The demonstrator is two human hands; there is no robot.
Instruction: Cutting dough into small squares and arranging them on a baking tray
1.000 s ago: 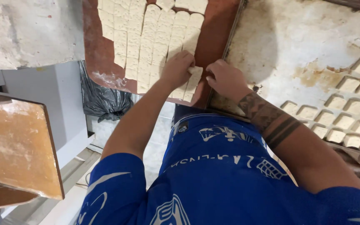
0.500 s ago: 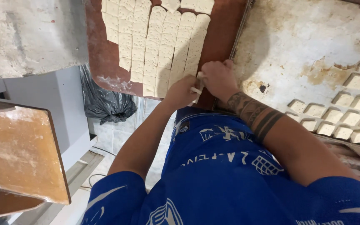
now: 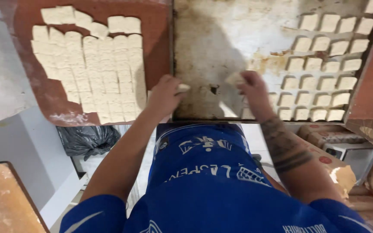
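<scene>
My left hand [image 3: 165,96] holds a small pale dough square [image 3: 183,87] at the near left edge of a worn metal baking tray [image 3: 212,51]. My right hand [image 3: 252,86] grips another dough square [image 3: 234,78] over the tray, just left of the rows of dough pieces [image 3: 324,73] laid out on it. To the left, a brown board [image 3: 152,47] carries a cut slab of many dough squares [image 3: 91,69].
A black plastic bag [image 3: 87,140] sits below the brown board. A wooden board [image 3: 1,203] is at the lower left. Cardboard boxes [image 3: 342,146] and bags are stacked at the lower right under the tray. I wear a blue shirt.
Both hands have left the cut slab on the brown board and moved right over the metal tray, each carrying a dough piece. The view has shifted right as well.
</scene>
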